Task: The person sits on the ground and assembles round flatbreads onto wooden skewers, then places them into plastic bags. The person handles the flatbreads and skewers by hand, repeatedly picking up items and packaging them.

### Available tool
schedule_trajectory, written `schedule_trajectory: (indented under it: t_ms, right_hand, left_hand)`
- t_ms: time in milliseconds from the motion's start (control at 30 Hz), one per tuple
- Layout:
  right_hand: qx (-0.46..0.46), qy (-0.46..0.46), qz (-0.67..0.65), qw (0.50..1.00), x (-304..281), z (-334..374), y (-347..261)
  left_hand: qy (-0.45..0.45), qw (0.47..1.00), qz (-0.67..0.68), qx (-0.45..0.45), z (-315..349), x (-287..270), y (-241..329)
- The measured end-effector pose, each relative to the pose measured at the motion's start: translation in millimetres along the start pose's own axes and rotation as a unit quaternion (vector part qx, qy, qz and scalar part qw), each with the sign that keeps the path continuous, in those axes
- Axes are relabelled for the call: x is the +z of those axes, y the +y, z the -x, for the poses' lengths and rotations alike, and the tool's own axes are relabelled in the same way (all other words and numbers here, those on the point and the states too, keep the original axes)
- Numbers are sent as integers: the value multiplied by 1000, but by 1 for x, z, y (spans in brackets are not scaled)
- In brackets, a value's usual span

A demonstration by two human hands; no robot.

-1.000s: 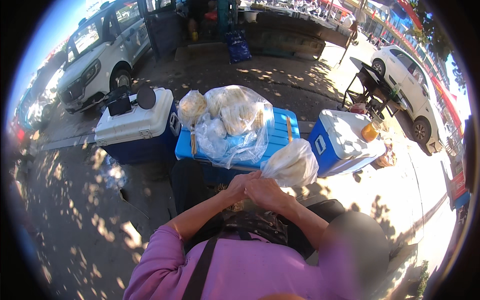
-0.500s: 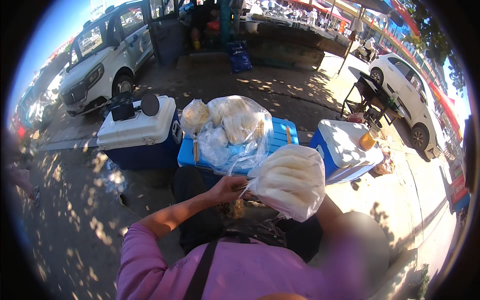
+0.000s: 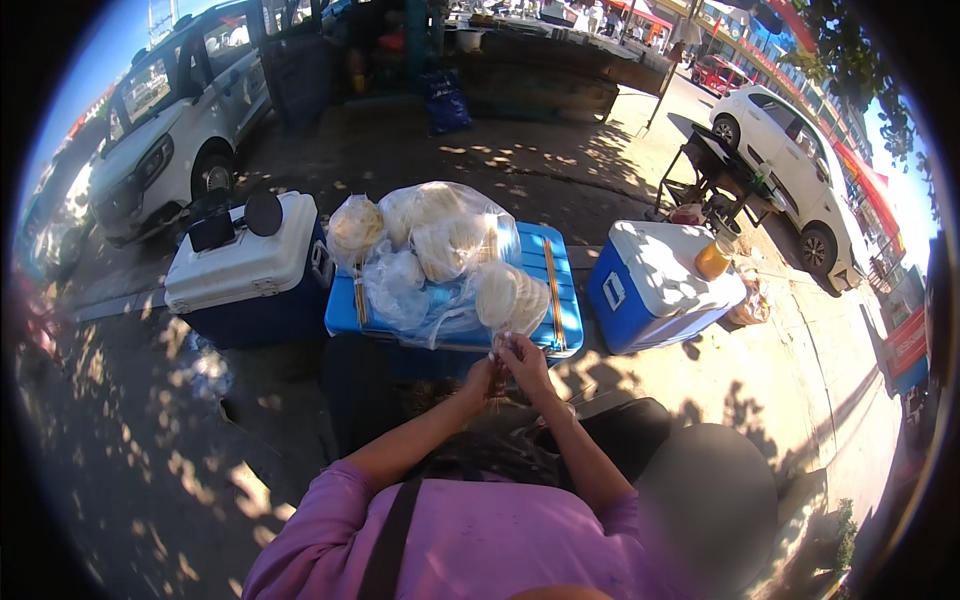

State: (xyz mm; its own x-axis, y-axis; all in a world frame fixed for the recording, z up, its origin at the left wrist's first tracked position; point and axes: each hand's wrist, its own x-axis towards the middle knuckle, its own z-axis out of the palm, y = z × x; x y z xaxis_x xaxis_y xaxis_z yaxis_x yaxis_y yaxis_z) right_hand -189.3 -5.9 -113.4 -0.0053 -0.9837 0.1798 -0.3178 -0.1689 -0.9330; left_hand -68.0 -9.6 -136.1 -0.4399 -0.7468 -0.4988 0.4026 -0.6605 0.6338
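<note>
A clear plastic bag of pale, flat skewered food [image 3: 512, 297] stands upright over the near edge of the blue cooler [image 3: 535, 250]. My left hand [image 3: 482, 381] is closed around its lower end, where thin sticks poke out below. The fingers of my right hand [image 3: 526, 366] pinch the gathered neck of the bag just above the left. Behind it on the lid lies a large clear bag [image 3: 440, 235] with more pale bundles, next to a smaller bagged bundle [image 3: 355, 230]. Loose wooden sticks [image 3: 553, 290] rest along the lid's right side.
A white-lidded dark blue cooler [image 3: 245, 265] stands at left with dark round and boxy items on top. At right is another white-lidded cooler [image 3: 660, 290] bearing a jar of orange stuff [image 3: 713, 259]. Beyond are a black metal stand [image 3: 715, 170] and parked white cars [image 3: 785, 150].
The bag of skewered food has turned upright and moved left, away from me, over the blue cooler. My right hand, hidden behind it before, now shows at its neck.
</note>
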Motion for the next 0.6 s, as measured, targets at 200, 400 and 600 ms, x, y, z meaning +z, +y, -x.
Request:
schedule_trajectory:
  t_ms: [200, 400, 600]
  right_hand:
    - [31, -47, 160, 986, 7, 9, -54]
    - [-24, -44, 275, 960, 14, 10, -56]
    - [-46, -33, 293, 954, 0, 6, -64]
  left_hand:
    - [55, 997, 39, 28, 51, 0, 19]
    - [37, 990, -53, 128, 40, -29, 15]
    - [0, 993, 15, 121, 27, -55, 32]
